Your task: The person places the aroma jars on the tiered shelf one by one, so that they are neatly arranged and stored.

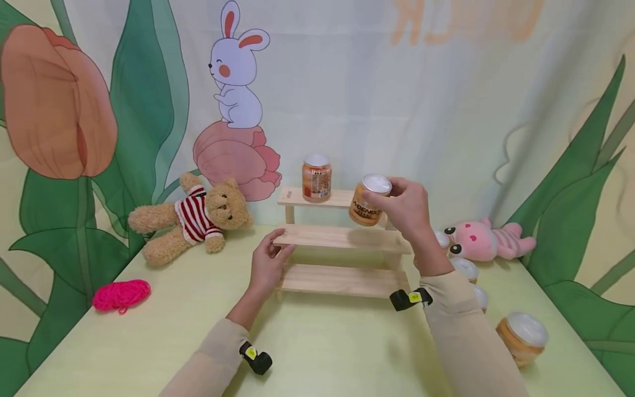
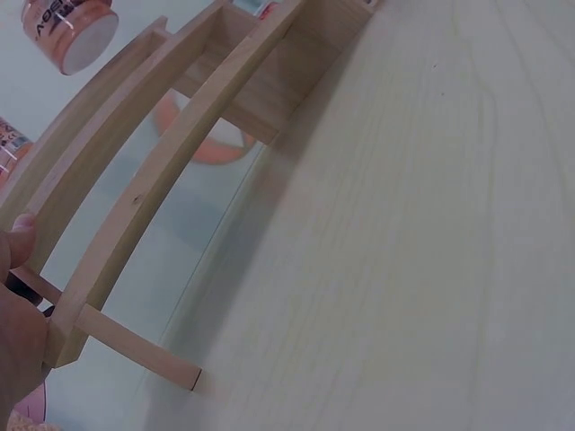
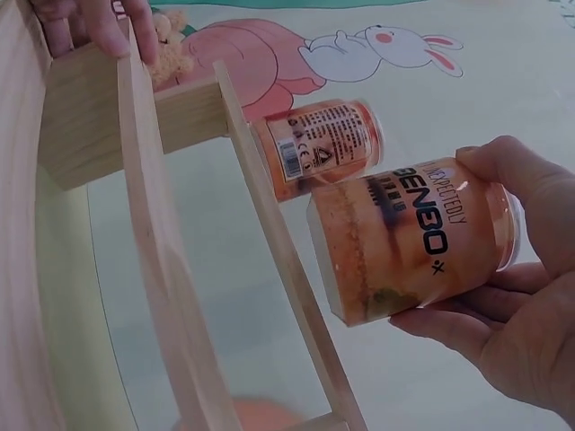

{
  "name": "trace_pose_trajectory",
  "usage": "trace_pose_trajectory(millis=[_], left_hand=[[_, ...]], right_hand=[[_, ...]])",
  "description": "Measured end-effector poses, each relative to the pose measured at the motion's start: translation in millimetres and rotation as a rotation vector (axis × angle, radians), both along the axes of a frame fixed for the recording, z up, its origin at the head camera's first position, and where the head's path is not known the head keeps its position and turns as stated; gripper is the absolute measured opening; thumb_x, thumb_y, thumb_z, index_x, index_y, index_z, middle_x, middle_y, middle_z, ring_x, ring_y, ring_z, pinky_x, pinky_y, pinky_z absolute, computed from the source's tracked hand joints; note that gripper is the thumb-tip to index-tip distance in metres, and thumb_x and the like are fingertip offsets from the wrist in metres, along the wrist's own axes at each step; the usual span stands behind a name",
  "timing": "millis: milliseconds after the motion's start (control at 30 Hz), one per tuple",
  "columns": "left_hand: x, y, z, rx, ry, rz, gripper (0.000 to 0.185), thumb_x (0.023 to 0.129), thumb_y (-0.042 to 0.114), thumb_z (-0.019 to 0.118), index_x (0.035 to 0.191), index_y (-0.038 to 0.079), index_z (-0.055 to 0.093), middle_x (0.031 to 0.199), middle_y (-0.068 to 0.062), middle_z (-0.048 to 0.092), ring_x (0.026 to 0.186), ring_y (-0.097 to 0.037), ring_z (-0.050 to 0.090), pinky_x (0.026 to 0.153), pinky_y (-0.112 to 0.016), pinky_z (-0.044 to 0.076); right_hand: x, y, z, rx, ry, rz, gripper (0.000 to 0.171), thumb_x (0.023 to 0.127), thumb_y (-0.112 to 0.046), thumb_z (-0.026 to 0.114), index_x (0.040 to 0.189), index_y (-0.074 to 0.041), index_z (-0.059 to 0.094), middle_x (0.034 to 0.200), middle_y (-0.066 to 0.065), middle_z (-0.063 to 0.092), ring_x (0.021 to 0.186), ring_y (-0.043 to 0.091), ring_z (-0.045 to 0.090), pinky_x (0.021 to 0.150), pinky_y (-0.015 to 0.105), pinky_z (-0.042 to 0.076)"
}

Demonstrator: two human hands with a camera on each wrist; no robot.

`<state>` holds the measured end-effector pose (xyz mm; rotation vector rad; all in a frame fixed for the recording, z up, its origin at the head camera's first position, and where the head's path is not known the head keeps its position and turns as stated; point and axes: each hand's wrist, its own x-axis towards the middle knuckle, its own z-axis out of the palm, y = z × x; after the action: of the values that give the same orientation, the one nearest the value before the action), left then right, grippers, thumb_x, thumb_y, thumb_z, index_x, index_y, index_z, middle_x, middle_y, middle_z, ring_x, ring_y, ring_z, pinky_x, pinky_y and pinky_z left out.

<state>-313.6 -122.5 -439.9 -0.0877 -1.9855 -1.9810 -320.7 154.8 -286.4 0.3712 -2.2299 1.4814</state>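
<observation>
Behind the table, from nine o'clock round to three o'clock, hangs a printed fabric backdrop [image 1: 397, 110] with large green leaves, an orange tulip and a white cartoon rabbit sitting on a pink flower. Pale yellow-green wood-grain table top [image 1: 327, 347] fills the lower field of the head view.

Three-step stepped rack of pale unfinished wood [image 1: 342, 238], centre, its steps rising toward twelve o'clock. Left hand [image 1: 268, 264] at the rack's nine o'clock end, thumb and fingers closed on the end of the middle step.

Brown plush bear in a red-and-white striped jumper [image 1: 193, 218], lying at ten o'clock. Pink plush animal with dark eyes [image 1: 483, 238], lying at three o'clock. Loose ball of bright pink yarn [image 1: 121, 294], at eight o'clock near the table edge.

Clear cylindrical plastic jar of orange-tan contents with a white lid and dark "BENBO" lettering [image 1: 368, 201]: gripped round its lid end by the fingers and thumb of the right hand [image 1: 404, 207], tilted, held in the air just above the two o'clock end of the middle step.

Second orange-labelled jar with a white lid [image 1: 317, 177], upright on the top step at twelve o'clock. Further white-lidded jars at four o'clock, one squat jar of tan contents [image 1: 523, 337] nearest the table edge.
</observation>
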Motion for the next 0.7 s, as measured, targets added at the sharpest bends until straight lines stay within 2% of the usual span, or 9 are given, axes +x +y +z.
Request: trace_pose_trajectory(millis=[200,400,567,700], left_hand=[[-0.3,0,-2.5,0.007,0.000,0.000,0.047,0.093,0.004,0.070,0.138,0.008,0.057,0.123,-0.018,0.067,0.109,-0.023,0.063,0.078,-0.017,0.051],[0.0,1,-4.3,-0.008,-0.001,-0.006,0.050,0.092,0.007,0.072,0.139,0.010,0.056,0.123,-0.018,0.067,0.112,-0.024,0.062,0.079,-0.016,0.050],[0.9,-1,-2.1,-0.023,0.008,-0.003,0.049,0.093,0.007,0.072,0.139,0.009,0.056,0.123,-0.018,0.067,0.112,-0.024,0.062,0.080,-0.016,0.050],[1.4,0,-1.3,-0.023,0.005,0.001,0.049,0.093,0.006,0.072,0.139,0.008,0.056,0.121,-0.019,0.067,0.110,-0.022,0.063,0.079,-0.016,0.050]], right_hand=[[-16.7,2,5.4,0.086,0.003,-0.048,0.046,0.081,-0.029,0.083,0.114,0.001,0.071,0.103,0.015,0.072,0.089,0.023,0.065,0.073,0.033,0.053],[-32.9,7,11.2,0.167,-0.051,-0.032,0.050,0.085,-0.031,0.079,0.121,0.001,0.067,0.111,0.017,0.068,0.098,0.028,0.065,0.080,0.044,0.054],[-46.5,6,15.6,0.179,-0.111,0.013,0.056,0.088,-0.035,0.076,0.127,0.002,0.061,0.118,0.017,0.064,0.104,0.030,0.062,0.085,0.045,0.053],[-55.0,6,14.2,0.148,-0.158,0.029,0.062,0.089,-0.036,0.074,0.134,0.002,0.056,0.124,0.017,0.061,0.109,0.029,0.060,0.089,0.045,0.052]])
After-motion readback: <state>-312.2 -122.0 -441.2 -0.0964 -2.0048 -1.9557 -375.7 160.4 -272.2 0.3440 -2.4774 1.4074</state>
